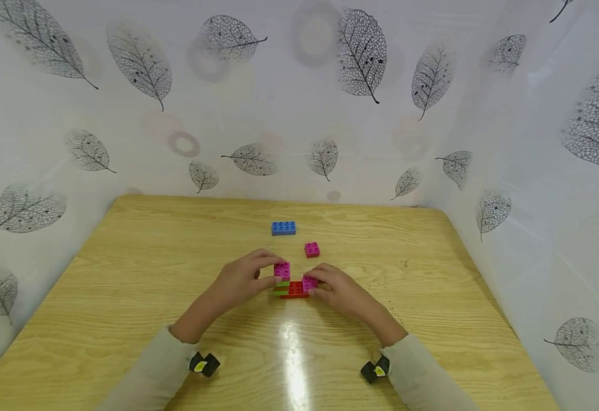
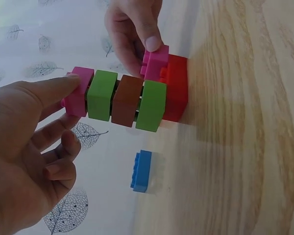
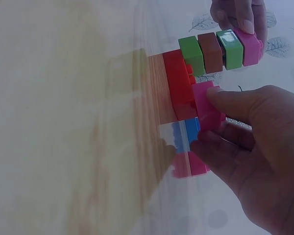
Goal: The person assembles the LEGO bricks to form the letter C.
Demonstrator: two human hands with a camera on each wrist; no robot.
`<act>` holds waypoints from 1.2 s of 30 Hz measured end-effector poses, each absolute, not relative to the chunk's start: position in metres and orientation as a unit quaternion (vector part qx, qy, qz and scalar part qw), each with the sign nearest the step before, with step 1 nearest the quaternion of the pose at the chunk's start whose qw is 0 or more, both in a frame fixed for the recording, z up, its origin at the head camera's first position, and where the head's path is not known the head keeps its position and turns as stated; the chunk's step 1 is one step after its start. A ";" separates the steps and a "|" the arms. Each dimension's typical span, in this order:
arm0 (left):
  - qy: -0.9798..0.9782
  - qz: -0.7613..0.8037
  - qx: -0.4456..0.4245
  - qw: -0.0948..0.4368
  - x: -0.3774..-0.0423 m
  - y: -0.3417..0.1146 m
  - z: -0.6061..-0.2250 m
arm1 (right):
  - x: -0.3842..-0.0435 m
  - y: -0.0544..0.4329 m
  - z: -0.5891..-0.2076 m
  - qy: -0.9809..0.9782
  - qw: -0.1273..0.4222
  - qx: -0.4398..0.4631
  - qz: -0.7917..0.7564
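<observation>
A long red brick [image 3: 179, 85] lies on the table, studs up. On its left end rises a stack: a green brick [image 2: 151, 106], a brown brick [image 2: 127, 100], another green brick [image 2: 102, 95] and a pink brick [image 2: 80, 91] on top, with narrow gaps between them. My left hand [image 1: 240, 281] pinches that top pink brick between thumb and fingers. My right hand [image 1: 339, 290] pinches a second pink brick [image 3: 206, 104] at the red brick's right end. Whether this one is fully pressed down cannot be told.
Behind the hands a loose pink brick [image 1: 312, 249] lies on the wooden table [image 1: 176, 228]. Farther back is a blue brick [image 1: 284, 228] with two rows of studs. A white curtain with leaf prints [image 1: 278, 114] surrounds the table's back and sides.
</observation>
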State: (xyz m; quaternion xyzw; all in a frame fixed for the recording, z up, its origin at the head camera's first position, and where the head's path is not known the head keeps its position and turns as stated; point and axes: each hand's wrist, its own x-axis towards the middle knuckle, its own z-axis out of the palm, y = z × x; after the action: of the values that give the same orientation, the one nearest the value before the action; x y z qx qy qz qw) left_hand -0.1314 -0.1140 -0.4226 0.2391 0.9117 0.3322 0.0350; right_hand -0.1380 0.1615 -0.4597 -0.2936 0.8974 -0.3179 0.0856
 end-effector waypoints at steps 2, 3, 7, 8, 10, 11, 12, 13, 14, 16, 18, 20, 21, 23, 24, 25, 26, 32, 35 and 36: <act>0.907 0.347 0.236 0.039 -0.131 -0.115 -0.424 | -0.138 0.161 -0.460 0.898 0.084 -0.294 -0.316; 0.904 0.356 0.234 0.042 -0.131 -0.115 -0.425 | -0.138 0.161 -0.460 0.899 0.084 -0.293 -0.315; 0.888 0.395 0.228 0.057 -0.133 -0.116 -0.429 | -0.137 0.160 -0.459 0.904 0.076 -0.285 -0.309; 0.883 0.405 0.227 0.062 -0.133 -0.116 -0.430 | -0.137 0.159 -0.458 0.904 0.071 -0.284 -0.311; 0.873 0.427 0.227 0.069 -0.134 -0.117 -0.432 | -0.136 0.158 -0.456 0.901 0.060 -0.281 -0.324; 0.867 0.437 0.227 0.070 -0.134 -0.117 -0.432 | -0.135 0.157 -0.455 0.898 0.052 -0.280 -0.335; 0.863 0.446 0.227 0.071 -0.134 -0.118 -0.433 | -0.135 0.156 -0.454 0.894 0.045 -0.280 -0.347; 0.859 0.453 0.227 0.071 -0.135 -0.119 -0.434 | -0.135 0.155 -0.453 0.889 0.039 -0.280 -0.361; 0.855 0.460 0.228 0.070 -0.134 -0.120 -0.435 | -0.134 0.153 -0.452 0.883 0.032 -0.280 -0.376; 0.851 0.467 0.230 0.065 -0.134 -0.121 -0.436 | -0.134 0.150 -0.450 0.870 0.019 -0.278 -0.406; 0.850 0.471 0.229 0.059 -0.134 -0.123 -0.438 | -0.134 0.146 -0.448 0.858 0.009 -0.274 -0.435; 0.849 0.475 0.227 0.054 -0.133 -0.124 -0.439 | -0.134 0.141 -0.446 0.846 0.005 -0.270 -0.460; 0.848 0.477 0.226 0.052 -0.133 -0.125 -0.439 | -0.134 0.138 -0.445 0.840 0.004 -0.268 -0.471; 0.846 0.482 0.222 0.050 -0.133 -0.126 -0.439 | -0.135 0.133 -0.443 0.831 0.012 -0.265 -0.489; 0.845 0.484 0.221 0.049 -0.132 -0.126 -0.439 | -0.135 0.130 -0.442 0.828 0.018 -0.263 -0.495; 0.844 0.486 0.220 0.049 -0.132 -0.126 -0.439 | -0.134 0.128 -0.441 0.825 0.025 -0.260 -0.502; 0.843 0.488 0.220 0.049 -0.132 -0.126 -0.439 | -0.134 0.125 -0.439 0.822 0.033 -0.258 -0.507; 0.841 0.492 0.219 0.049 -0.133 -0.125 -0.440 | -0.136 0.116 -0.438 0.810 0.044 -0.268 -0.520; 0.841 0.493 0.218 0.052 -0.134 -0.123 -0.440 | -0.137 0.115 -0.440 0.807 0.032 -0.279 -0.519; 0.841 0.494 0.216 0.053 -0.134 -0.123 -0.441 | -0.138 0.115 -0.440 0.808 0.028 -0.281 -0.518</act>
State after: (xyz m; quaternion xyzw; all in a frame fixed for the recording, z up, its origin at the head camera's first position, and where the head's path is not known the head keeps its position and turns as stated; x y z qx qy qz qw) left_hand -0.1342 -0.1230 -0.4409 0.2159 0.8406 0.4939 0.0534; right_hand -0.1378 0.1148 -0.4404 -0.2806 0.8078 -0.5177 0.0281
